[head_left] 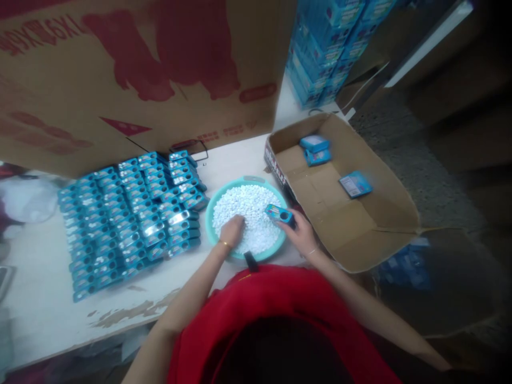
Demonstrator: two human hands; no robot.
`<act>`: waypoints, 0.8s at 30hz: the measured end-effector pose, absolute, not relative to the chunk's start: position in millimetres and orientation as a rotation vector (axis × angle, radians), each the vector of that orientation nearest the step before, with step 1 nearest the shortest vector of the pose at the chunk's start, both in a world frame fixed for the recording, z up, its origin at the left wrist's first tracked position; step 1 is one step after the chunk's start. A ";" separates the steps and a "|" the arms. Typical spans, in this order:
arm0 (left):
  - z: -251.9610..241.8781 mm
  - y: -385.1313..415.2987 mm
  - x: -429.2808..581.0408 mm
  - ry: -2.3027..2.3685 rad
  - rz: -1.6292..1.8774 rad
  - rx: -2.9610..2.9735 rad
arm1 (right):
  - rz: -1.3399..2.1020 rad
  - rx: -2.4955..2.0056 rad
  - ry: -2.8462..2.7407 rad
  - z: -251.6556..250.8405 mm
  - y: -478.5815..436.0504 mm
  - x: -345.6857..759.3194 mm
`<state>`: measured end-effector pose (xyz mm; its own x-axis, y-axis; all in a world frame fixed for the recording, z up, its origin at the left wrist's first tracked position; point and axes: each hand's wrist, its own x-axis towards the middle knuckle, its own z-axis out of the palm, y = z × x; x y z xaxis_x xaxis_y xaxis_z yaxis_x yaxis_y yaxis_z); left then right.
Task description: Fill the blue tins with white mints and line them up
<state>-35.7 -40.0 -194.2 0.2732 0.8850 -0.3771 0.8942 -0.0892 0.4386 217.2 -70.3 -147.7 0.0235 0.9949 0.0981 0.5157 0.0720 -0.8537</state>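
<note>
Left hand [232, 230]: cupped in pellets [252, 210], basin [212, 205]; closure unclear. Right hand [301, 232]: clamped on box [279, 213]. Best held level over basin, catching spills.

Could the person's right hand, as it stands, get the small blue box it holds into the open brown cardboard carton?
Probably yes. The right hand holds the small blue box over the teal bowl, right beside the cardboard carton, whose open top looks unobstructed.
</note>
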 end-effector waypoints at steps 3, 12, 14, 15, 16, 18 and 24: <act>-197.4 -40.4 -28.4 1.575 0.055 1.913 | 0.813 -1.548 -1.567 -147.8 -71.6 217.3; -106.1 -36.9 -79.2 1.282 0.371 1.932 | 0.738 -1.470 -1.716 -147.1 -70.7 212.0; -82.4 -31.9 -78.5 1.232 0.330 1.995 | 0.714 -1.430 -1.786 -147.6 -68.6 207.1; -72.3 -29.0 -76.6 1.204 0.296 2.034 | 0.698 -1.405 -1.819 -148.3 -67.7 204.4; -63.5 -26.2 -74.0 1.174 0.255 2.078 | 0.682 -1.378 -1.851 -149.3 -66.9 201.8; -48.4 -20.7 -67.1 1.130 0.162 2.183 | 0.664 -1.332 -1.902 -152.0 -66.1 197.3; -9.1 -13.1 -38.9 1.144 -0.149 2.459 | 0.682 -1.297 -1.951 -158.0 -67.1 190.8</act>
